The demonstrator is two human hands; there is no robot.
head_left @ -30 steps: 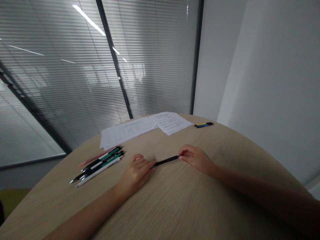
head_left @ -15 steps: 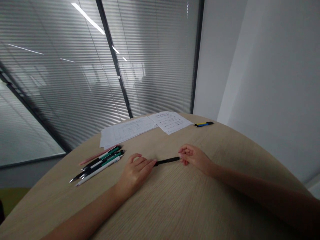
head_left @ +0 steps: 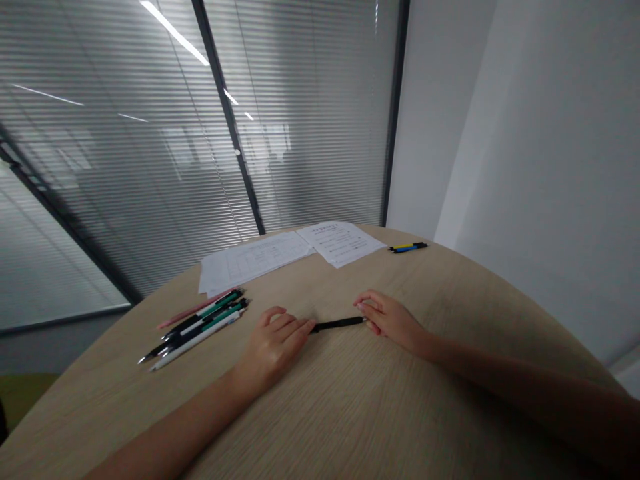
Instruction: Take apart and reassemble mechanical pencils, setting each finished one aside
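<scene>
A black pen [head_left: 340, 323] lies nearly level just above or on the round wooden table [head_left: 320, 413], between my two hands. My left hand [head_left: 277, 343] is closed on its left end, with the thumb hidden from view. My right hand [head_left: 393, 323] is at the pen's other end, where a small metallic tip shows. Its fingers are loosely bent and a little apart, and they do not grip the pen. Whether a fingertip brushes the pen tip I cannot tell.
Several pens [head_left: 203, 330] in black, green, white and pink lie grouped left of my left hand. Printed paper sheets [head_left: 345, 245] spread along the far edge. A yellow pen [head_left: 400, 247] and a blue pen [head_left: 407, 250] lie at the far right. Glass with blinds stands behind.
My right hand has loosened from the pen's right end, its fingers parting. The pen's tip now shows. The left hand keeps its hold, almost unmoved.
</scene>
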